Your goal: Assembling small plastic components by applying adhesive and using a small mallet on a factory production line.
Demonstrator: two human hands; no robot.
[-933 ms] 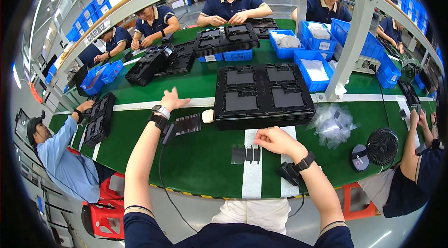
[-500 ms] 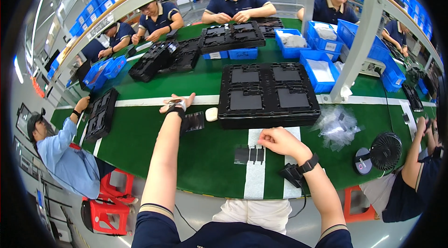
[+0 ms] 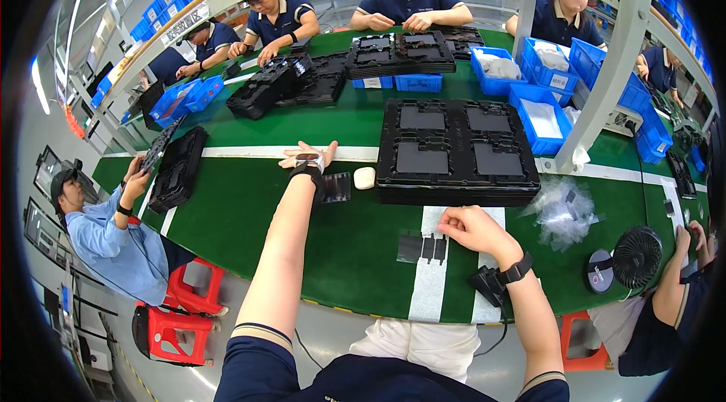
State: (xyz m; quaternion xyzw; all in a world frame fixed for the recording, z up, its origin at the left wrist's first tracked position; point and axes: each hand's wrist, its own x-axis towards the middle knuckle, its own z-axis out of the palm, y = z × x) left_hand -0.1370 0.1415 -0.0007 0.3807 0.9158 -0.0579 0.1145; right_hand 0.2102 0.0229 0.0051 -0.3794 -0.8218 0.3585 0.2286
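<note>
My left hand (image 3: 311, 158) lies on the green table with its fingers spread, holding nothing. Beside its wrist are a dark film piece in clear plastic (image 3: 336, 188) and a small white rounded block (image 3: 364, 178). My right hand (image 3: 473, 228) is closed, thumb and fingertips pinched together just above several small black strips (image 3: 433, 249). Whatever sits in the pinch is too small to make out. The strips lie in a row on a pale band of the table, beside a dark film sheet (image 3: 410, 248). Beyond the right hand stands a stack of black trays (image 3: 454, 192) with four-sided grey panels.
A heap of clear plastic film (image 3: 563, 213) lies to the right, with a small black fan (image 3: 637, 258) nearer. Blue bins (image 3: 541, 121) stand behind the shelf post (image 3: 605, 62). A black device (image 3: 488, 285) with a cable sits by my right wrist. Co-workers sit around the table.
The whole view has shifted, so the table appears farther right. Both my hands keep nearly the same pose. At the left, a person in light blue has lifted a black tray off the table.
</note>
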